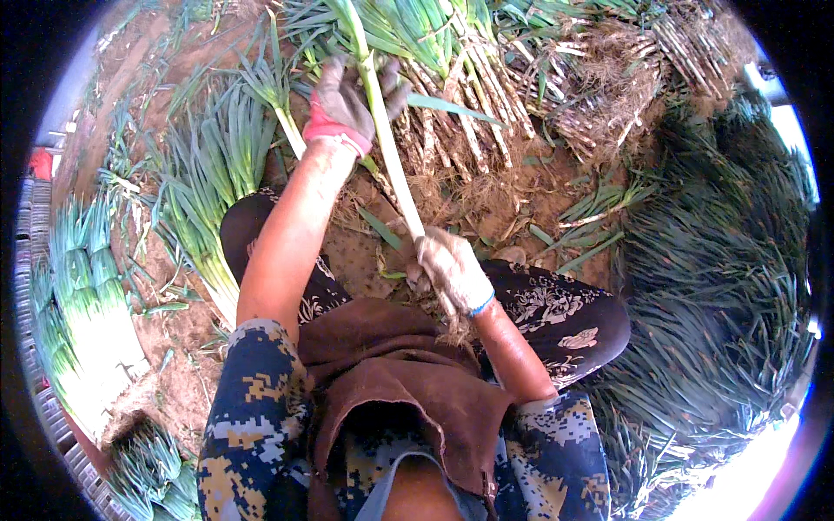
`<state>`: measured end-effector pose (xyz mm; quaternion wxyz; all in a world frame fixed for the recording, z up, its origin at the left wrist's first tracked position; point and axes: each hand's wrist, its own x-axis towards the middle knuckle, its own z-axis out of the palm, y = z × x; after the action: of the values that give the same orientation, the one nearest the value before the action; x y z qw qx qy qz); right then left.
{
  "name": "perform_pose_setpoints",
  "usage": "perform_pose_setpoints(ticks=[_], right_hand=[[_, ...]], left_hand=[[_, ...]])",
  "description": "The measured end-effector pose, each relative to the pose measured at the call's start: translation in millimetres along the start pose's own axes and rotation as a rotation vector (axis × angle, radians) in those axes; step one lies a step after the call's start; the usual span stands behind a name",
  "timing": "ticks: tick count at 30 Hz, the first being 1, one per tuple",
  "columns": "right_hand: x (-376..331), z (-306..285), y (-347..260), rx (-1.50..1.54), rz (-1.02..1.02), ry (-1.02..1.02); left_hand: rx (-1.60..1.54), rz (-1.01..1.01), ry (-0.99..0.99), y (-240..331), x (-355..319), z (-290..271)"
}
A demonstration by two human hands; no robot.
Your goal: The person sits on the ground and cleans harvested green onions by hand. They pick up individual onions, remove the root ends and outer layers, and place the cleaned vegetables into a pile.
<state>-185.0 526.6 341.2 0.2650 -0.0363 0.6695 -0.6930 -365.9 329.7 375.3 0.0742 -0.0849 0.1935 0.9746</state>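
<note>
A long green onion (388, 143) slants across in front of me, its pale stem running down toward my lap and its green top pointing away. Low on the stem, close to the roots, my right hand (452, 267) in a whitish glove is closed around it. Farther up, my left hand (352, 104), in a grey and pink glove, has its fingers spread, with the stem passing across it. Stringy roots (453, 328) hang below my right hand, over the brown apron (408, 347).
Soil-covered green onions with roots (460, 113) lie in a heap ahead. Cleaner ones (208, 191) rest beside my left knee, and bundles (95, 304) stand farther left. A large pile of dark green leaves (712, 286) fills the right side. Loose leaves (591, 252) litter the dirt floor.
</note>
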Motion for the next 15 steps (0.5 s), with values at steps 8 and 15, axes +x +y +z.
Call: perform_pose_setpoints(ticks=[8, 15], right_hand=[[13.2, 0.1, -34.3, -0.147, -0.222, 0.055], [-87.5, -5.9, -20.1, -0.404, -0.241, -0.071]], left_hand=[[0.292, -0.336, 0.138, -53.4, -51.4, 8.8], [0.388, -0.154, 0.219, -36.5, -10.3, -7.0]])
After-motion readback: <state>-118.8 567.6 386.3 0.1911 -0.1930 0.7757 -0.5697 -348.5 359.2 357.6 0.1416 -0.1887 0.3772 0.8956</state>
